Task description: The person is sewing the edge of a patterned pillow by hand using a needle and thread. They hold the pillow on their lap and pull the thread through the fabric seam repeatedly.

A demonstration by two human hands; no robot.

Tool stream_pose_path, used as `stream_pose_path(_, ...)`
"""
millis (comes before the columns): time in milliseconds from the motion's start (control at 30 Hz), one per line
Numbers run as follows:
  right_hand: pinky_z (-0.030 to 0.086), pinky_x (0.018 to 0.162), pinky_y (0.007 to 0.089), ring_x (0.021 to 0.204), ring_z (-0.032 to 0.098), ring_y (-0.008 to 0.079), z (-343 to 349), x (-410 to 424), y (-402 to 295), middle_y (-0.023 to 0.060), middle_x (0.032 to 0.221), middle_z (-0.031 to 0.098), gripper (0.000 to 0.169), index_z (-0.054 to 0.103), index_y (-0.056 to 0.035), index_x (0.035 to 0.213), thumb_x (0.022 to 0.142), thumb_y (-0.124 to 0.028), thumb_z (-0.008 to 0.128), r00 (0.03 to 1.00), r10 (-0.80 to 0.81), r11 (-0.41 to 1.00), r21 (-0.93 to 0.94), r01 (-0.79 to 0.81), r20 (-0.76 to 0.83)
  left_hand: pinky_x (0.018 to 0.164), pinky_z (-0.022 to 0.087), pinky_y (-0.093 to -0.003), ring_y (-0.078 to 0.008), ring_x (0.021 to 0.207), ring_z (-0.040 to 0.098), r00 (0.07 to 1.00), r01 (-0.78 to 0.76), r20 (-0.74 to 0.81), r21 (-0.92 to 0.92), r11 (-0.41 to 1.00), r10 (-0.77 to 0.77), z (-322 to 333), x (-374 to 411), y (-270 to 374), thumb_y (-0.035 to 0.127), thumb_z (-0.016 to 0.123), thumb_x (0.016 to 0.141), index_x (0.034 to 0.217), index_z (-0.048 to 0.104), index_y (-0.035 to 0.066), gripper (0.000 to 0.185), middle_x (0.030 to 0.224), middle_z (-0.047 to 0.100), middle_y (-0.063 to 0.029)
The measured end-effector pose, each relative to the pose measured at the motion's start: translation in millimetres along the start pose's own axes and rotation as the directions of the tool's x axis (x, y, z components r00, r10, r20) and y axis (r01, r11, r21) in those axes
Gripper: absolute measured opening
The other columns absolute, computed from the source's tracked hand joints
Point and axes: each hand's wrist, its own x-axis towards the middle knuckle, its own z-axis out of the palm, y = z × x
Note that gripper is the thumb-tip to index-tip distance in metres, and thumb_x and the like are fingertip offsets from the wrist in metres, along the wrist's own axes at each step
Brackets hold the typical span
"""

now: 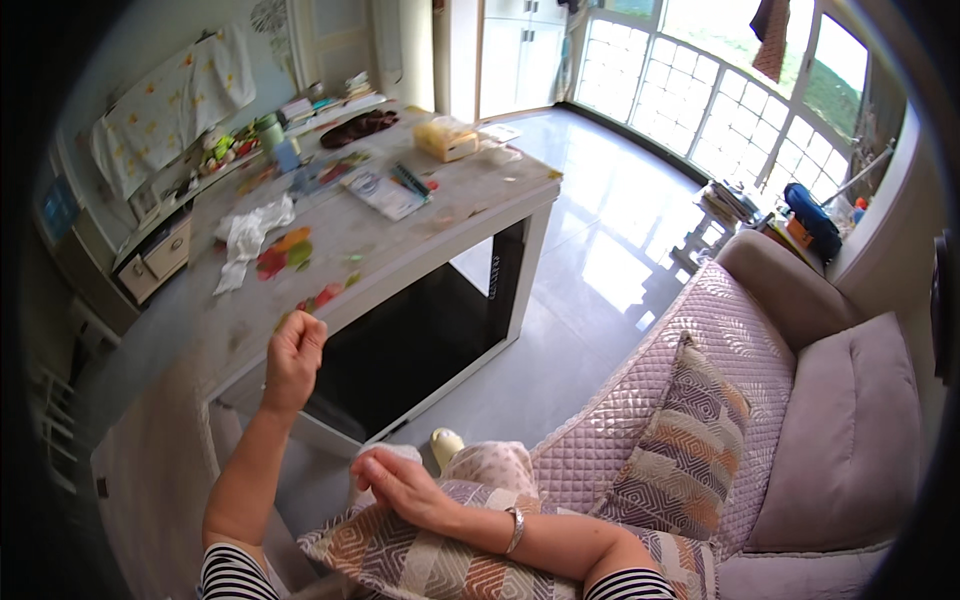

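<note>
My left hand (296, 361) is raised near the table's front corner, its fingers curled into a fist with nothing showing in it. Over a patterned cushion (420, 544) on my lap lies my right forearm, with a silver bangle at the wrist. My right hand (401, 484) has its fingers bent and its thumb against them; whether it holds anything is hidden. Behind its knuckles shows a pale patch that I cannot make out. Beyond my left fist, a crumpled white tissue or cloth (251, 236) lies on the table (442, 240) with a flower-printed cover.
Farther back on the table are a tissue box (448, 141), a flat printed packet (382, 193), a green cup (270, 133) and a dark cloth (360, 129). To my right is a sofa with a quilted cover (592, 442) and a second patterned cushion (679, 442).
</note>
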Motion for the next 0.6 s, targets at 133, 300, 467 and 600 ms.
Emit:
stream_pose_path(133,0.046,0.069,0.0240,0.077,0.054,0.0085,3,10,3,0.0007,0.085,0.058,0.026,0.058,-0.0046,0.111,0.105,-0.027,0.045,0.998,-0.068,0.991,-0.115,0.069,0.008,0.050,0.034,-0.0224,-0.0037,0.055,0.040,0.983,-0.085,-0.152,0.115,0.990,0.102,-12,66,-34,0.016,0.059,0.098,0.084,0.057,0.005,0.018,0.064,0.048,0.0046)
stream_pose_path(300,0.048,0.073,0.0294,0.077,0.059,0.0164,1,13,-4,0.0066,0.083,0.061,0.023,0.057,-0.0024,0.112,0.103,-0.022,0.048,0.998,-0.052,0.982,-0.178,0.055,0.021,0.063,0.046,-0.0323,-0.0193,0.067,0.055,0.909,-0.258,-0.183,0.461,0.849,0.376,-18,115,-59,0.006,0.060,0.089,0.086,0.059,0.002,0.006,0.073,0.057,-0.0099)
stream_pose_path(467,0.048,0.070,0.0265,0.075,0.058,0.0130,-5,18,7,0.0061,0.084,0.063,0.024,0.058,-0.0020,0.114,0.103,-0.022,0.049,1.000,-0.005,0.990,-0.138,0.006,0.009,0.066,0.050,-0.0365,-0.0301,0.073,0.064,0.860,-0.286,-0.242,0.503,0.816,0.450,-8,130,-74,0.010,0.063,0.089,0.086,0.064,0.001,0.010,0.083,0.065,-0.0150)
stream_pose_path(600,0.049,0.069,0.0270,0.074,0.060,0.0135,-11,20,9,0.0067,0.083,0.064,0.026,0.058,-0.0027,0.115,0.103,-0.024,0.050,0.997,0.064,0.986,-0.158,-0.058,0.033,0.065,0.050,-0.0325,-0.0237,0.073,0.063,0.894,-0.224,-0.264,0.435,0.872,0.361,-13,122,-84,0.007,0.062,0.090,0.089,0.067,0.001,0.008,0.086,0.065,-0.0110)
